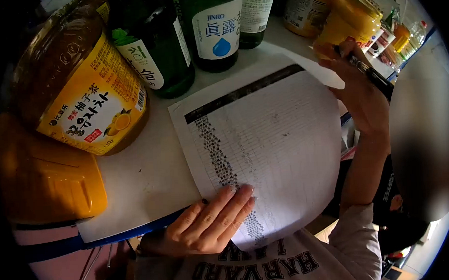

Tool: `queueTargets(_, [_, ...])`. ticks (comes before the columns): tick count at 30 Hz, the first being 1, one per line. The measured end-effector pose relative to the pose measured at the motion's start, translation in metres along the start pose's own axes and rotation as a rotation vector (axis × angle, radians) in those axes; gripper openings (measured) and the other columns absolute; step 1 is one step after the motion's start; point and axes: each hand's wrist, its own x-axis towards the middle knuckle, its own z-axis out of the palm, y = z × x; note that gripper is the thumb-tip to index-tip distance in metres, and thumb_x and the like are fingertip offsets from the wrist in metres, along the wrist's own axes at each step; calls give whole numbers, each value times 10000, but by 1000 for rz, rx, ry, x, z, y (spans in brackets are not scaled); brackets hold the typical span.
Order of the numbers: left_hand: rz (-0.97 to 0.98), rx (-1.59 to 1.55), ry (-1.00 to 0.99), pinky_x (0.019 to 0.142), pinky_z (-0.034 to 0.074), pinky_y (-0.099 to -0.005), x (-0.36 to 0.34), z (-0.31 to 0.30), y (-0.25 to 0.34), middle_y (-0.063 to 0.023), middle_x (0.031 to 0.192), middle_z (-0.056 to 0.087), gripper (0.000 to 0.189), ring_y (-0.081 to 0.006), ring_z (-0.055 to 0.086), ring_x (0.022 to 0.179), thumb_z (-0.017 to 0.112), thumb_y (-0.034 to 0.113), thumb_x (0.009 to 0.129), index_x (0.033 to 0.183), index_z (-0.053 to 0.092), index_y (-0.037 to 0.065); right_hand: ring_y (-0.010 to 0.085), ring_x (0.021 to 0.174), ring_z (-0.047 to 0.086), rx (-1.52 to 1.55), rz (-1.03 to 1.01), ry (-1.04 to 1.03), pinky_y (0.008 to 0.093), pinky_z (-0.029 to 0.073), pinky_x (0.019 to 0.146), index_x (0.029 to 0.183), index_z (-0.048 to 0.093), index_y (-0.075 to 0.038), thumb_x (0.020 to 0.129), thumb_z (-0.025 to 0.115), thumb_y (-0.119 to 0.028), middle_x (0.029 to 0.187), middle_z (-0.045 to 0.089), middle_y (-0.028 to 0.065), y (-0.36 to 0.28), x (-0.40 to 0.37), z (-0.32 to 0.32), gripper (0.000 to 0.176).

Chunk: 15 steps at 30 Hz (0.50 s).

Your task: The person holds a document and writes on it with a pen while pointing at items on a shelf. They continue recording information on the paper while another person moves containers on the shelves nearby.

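A printed sheet (279,142) with a dark header band and rows of small print lies on the white shelf, its right side curling up and its lower edge hanging over the front. Across its lower left part rests my left hand (213,220), fingers stretched out flat and holding nothing. My right hand (360,96) is at the sheet's upper right edge, its fingers closed around a black pen (372,76). Just behind that hand stands a yellow jar (349,22).
A large jar with a yellow label (95,95) stands at the left, above an orange container (50,172). Green bottles (217,30) line the back of the shelf. More jars (306,11) and a clear bottle (418,34) are at the back right. A blue edge strip (133,231) runs along the front.
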Motion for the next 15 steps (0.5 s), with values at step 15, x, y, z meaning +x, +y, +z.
queueTargets(15, [-53,-86,-142,951,242,-322,25,-53,-32,0,1083,543,219,-144,492,1020,478,248,817,1003,575,186,58,608,377,-82,-226,224,165,313,557,649,359,-132,674,608,-1,650,380,-47,-12,12,41,282])
